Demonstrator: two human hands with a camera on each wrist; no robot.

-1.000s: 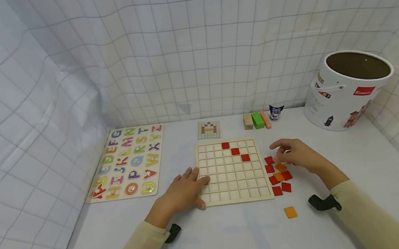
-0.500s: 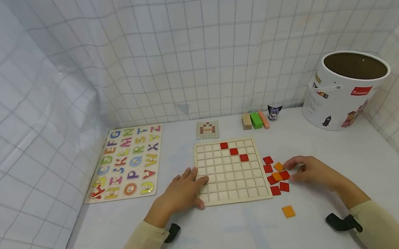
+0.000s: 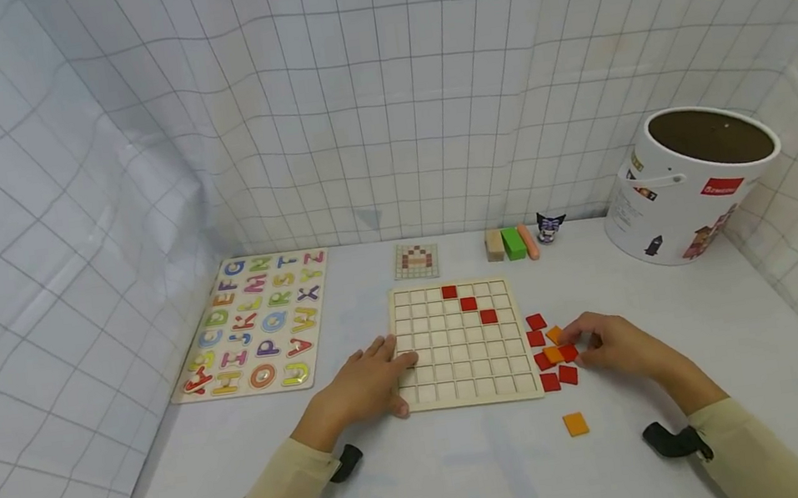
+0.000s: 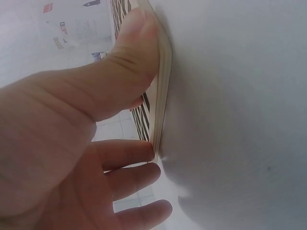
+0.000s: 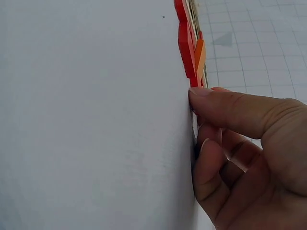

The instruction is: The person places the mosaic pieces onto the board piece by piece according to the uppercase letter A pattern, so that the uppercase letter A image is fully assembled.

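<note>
My left hand [image 3: 365,383] rests at the left edge of a wooden grid board [image 3: 460,369], fingers extended. In the left wrist view the thumb [image 4: 136,43] lies on the board's border. Three red tiles sit in a diagonal in the board's upper cells, one of them a red tile [image 3: 468,304] in the middle. My right hand [image 3: 612,343] pinches a red tile [image 3: 568,354] at the right side of a loose group, thumb and forefinger at its edge. Beside it lie an orange tile [image 3: 552,354] and several red ones. A separate orange tile [image 3: 576,424] lies nearer the front.
An alphabet puzzle board [image 3: 246,328] lies at the left. Behind the grid board is a small pattern card [image 3: 417,261]. Wooden block [image 3: 494,246], green block [image 3: 513,243], orange stick [image 3: 528,242] and figurine [image 3: 550,227] stand at the back. A white bucket [image 3: 667,218] is at back right.
My right hand has come down from behind the loose tiles to their right side, and its fingers have closed in on a red tile. The left hand has stayed at the board.
</note>
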